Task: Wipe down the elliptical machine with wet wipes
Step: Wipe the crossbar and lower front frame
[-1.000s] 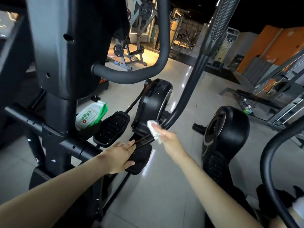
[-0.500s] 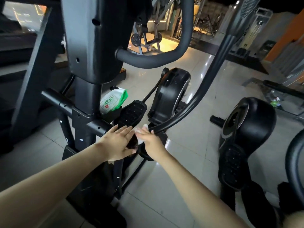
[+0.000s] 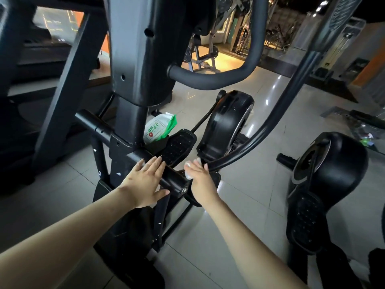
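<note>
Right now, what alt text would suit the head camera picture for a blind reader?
A person's right hand presses a white wipe against the curved arm of a black elliptical machine while the left hand lies flat on the crossbar. A green-and-white wipes pack sits behind, beside a pedal.

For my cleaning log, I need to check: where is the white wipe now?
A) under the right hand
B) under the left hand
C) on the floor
A: the white wipe peeks out from under the right hand, while the left hand lies flat, showing no wipe.
</note>
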